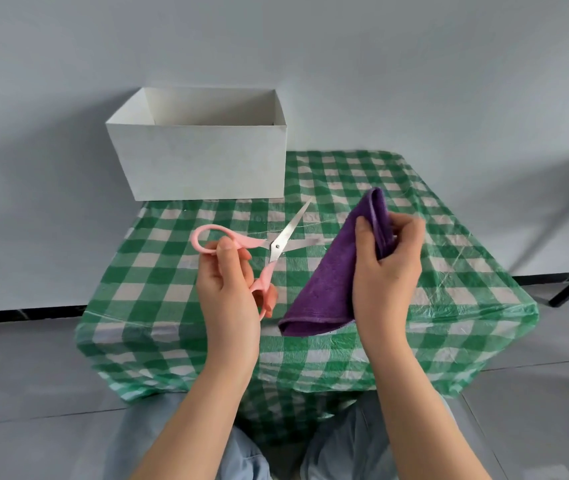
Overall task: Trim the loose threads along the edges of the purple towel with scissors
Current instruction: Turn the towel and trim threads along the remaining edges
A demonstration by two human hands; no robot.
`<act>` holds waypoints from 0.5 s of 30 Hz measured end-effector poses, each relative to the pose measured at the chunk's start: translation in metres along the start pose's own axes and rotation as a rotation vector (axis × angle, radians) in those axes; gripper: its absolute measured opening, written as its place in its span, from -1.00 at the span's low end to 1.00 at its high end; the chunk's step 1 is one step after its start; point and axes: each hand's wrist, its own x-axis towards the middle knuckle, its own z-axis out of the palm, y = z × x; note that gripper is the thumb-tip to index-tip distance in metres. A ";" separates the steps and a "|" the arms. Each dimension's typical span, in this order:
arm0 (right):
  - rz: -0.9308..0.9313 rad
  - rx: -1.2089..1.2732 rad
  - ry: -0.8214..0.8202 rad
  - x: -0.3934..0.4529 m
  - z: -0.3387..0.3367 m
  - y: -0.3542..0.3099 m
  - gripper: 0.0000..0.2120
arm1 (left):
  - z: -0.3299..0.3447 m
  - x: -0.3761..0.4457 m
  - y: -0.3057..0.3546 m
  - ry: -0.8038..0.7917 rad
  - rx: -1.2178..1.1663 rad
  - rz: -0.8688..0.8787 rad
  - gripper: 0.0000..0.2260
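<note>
Purple towel [328,282], folded, held above the checked table [449,271].
Gripped by the curled fingers of the right hand [385,268]; left of the towel, pink scissors [269,252], blades parted, are held in the left hand [229,289].

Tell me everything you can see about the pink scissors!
The scissors have pale pink handles that look like plastic, with long oval finger loops, and slim shiny metal blades joined by a small screw. The blades are spread open in a V, tips pointing away toward the purple towel. The left hand holds them up above the checked tablecloth, fingers through the lower loop. The blades touch nothing.
</note>
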 end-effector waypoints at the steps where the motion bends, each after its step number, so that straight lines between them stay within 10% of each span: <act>1: -0.050 -0.019 -0.024 -0.001 0.003 -0.003 -0.82 | 0.001 -0.001 -0.001 -0.003 0.013 0.002 -0.71; 7: -0.449 -0.432 0.036 0.001 0.022 0.017 -0.89 | 0.011 -0.009 -0.002 -0.018 -0.001 -0.016 -0.70; 15: 0.077 0.007 0.066 0.015 0.004 0.016 -0.88 | 0.008 -0.002 -0.002 0.033 0.007 -0.006 -0.72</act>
